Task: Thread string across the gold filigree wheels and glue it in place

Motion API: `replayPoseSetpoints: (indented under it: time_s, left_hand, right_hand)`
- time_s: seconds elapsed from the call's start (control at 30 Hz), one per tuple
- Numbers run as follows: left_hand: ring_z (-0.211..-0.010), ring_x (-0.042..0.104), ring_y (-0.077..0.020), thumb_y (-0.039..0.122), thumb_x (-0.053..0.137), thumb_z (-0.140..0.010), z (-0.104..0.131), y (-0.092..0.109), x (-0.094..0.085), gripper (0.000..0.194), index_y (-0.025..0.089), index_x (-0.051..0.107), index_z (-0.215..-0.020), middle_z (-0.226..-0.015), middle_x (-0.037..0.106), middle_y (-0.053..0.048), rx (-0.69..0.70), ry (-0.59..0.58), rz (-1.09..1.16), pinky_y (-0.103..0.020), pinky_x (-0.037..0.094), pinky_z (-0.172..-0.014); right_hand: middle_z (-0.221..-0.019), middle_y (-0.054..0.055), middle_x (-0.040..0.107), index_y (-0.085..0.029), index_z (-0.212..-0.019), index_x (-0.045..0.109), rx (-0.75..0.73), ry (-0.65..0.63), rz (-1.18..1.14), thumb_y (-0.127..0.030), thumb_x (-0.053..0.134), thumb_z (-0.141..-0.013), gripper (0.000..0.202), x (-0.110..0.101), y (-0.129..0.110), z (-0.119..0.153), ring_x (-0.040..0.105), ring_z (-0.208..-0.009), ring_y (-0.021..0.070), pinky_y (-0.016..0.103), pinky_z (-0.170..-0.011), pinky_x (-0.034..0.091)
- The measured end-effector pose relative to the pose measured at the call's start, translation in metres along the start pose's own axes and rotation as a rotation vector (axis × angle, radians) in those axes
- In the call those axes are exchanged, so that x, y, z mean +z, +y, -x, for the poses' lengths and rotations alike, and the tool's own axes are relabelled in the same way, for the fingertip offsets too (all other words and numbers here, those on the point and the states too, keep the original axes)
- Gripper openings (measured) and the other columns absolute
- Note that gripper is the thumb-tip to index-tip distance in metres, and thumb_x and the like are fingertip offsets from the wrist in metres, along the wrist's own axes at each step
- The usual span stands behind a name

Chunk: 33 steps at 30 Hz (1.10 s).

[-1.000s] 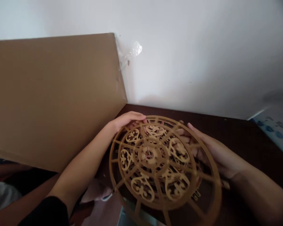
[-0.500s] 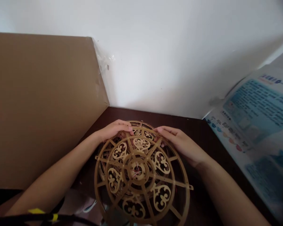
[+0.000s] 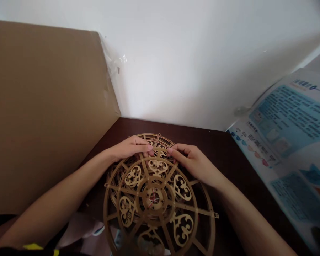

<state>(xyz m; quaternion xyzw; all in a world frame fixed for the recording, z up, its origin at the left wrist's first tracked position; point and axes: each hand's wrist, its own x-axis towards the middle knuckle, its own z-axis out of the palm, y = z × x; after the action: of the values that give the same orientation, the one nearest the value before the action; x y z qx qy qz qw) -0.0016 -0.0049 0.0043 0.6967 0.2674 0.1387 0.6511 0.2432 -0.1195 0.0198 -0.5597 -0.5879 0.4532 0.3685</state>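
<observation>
A round gold openwork panel [image 3: 149, 202], like a spoked wheel with heart-shaped scrolls [image 3: 182, 187], leans towards me. My left hand [image 3: 130, 147] pinches its far rim just left of the top. Thumb and fingers of my right hand [image 3: 194, 161] grip the same rim to the right of the top, a short gap from the left. Behind and under it, more similar gold panels [image 3: 148, 136] lie in a stack, partly covered. Something thin, pink and white shows through the central hole. The panel's lower edge runs out of view.
The stack rests on a dark brown table [image 3: 229, 167]. A large cardboard sheet or box side [image 3: 45, 106] stands at the left. A white wall [image 3: 181, 67] closes the back. At right stands a blue-and-white printed sheet [image 3: 290, 131]. A black strap with yellow marks [image 3: 33, 246] shows lower left.
Both hands have come closer together along the panel's far rim, mostly the right hand moving left. The panel's top edge has dropped slightly, uncovering more of the stack behind.
</observation>
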Motion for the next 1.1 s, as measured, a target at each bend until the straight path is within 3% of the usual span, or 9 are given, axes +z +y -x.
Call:
replayPoseSetpoints:
  time_s: [0.3,0.53,0.67,0.77,0.9,1.1]
  left_hand:
    - [-0.069,0.076,-0.015,0.062,0.076,-0.094,0.003,0.005,0.004,0.047,0.015,0.082,-0.099,-0.084,0.082,-0.009,-0.005,-0.061,0.052,-0.023,0.058,-0.067]
    - [-0.065,0.077,-0.0159,0.042,0.09,-0.085,0.011,0.013,0.002,0.028,0.016,0.081,-0.088,-0.083,0.083,-0.008,-0.126,-0.307,0.09,-0.025,0.062,-0.068]
    - [-0.064,0.077,-0.0154,0.038,0.088,-0.085,0.009,0.01,0.003,0.024,0.016,0.082,-0.085,-0.08,0.083,-0.008,-0.112,-0.306,0.128,-0.024,0.063,-0.067]
    - [-0.062,0.077,-0.0153,0.037,0.088,-0.085,0.009,0.01,0.005,0.023,0.016,0.082,-0.084,-0.081,0.084,-0.009,-0.117,-0.294,0.146,-0.023,0.062,-0.065]
    - [-0.063,0.077,-0.0149,0.036,0.086,-0.087,0.011,0.014,0.005,0.021,0.016,0.082,-0.083,-0.079,0.083,-0.008,-0.08,-0.319,0.135,-0.022,0.062,-0.067]
    - [-0.063,0.076,-0.0149,0.036,0.085,-0.089,0.011,0.016,0.008,0.021,0.016,0.082,-0.085,-0.082,0.084,-0.008,-0.094,-0.349,0.152,-0.022,0.062,-0.066]
  right_hand:
    - [-0.072,0.0,0.064,-0.017,-0.08,0.067,0.077,-0.074,-0.129,-0.068,0.078,-0.086,0.052,-0.001,-0.005,0.005,0.054,-0.062,0.012,0.026,-0.061,0.044]
    - [-0.076,0.001,0.065,-0.017,-0.082,0.07,0.036,-0.097,-0.111,-0.06,0.077,-0.091,0.045,0.001,-0.005,0.004,0.055,-0.066,0.0109,0.026,-0.065,0.045]
    - [-0.088,0.002,0.07,-0.018,-0.095,0.076,0.024,-0.178,-0.089,-0.049,0.087,-0.084,0.034,-0.002,-0.004,0.003,0.06,-0.076,0.013,0.027,-0.072,0.048]
    - [-0.091,0.002,0.07,-0.018,-0.102,0.076,0.039,-0.222,-0.11,-0.044,0.094,-0.077,0.041,-0.003,-0.003,0.004,0.061,-0.077,0.0138,0.027,-0.072,0.049]
    - [-0.087,0.002,0.07,-0.017,-0.099,0.074,0.069,-0.221,-0.179,-0.046,0.092,-0.079,0.04,-0.001,-0.005,0.007,0.062,-0.073,0.0134,0.027,-0.069,0.05]
    - [-0.083,-0.001,0.069,-0.018,-0.092,0.074,0.084,-0.232,-0.248,-0.035,0.093,-0.077,0.03,0.0,-0.009,0.009,0.063,-0.072,0.011,0.024,-0.07,0.049]
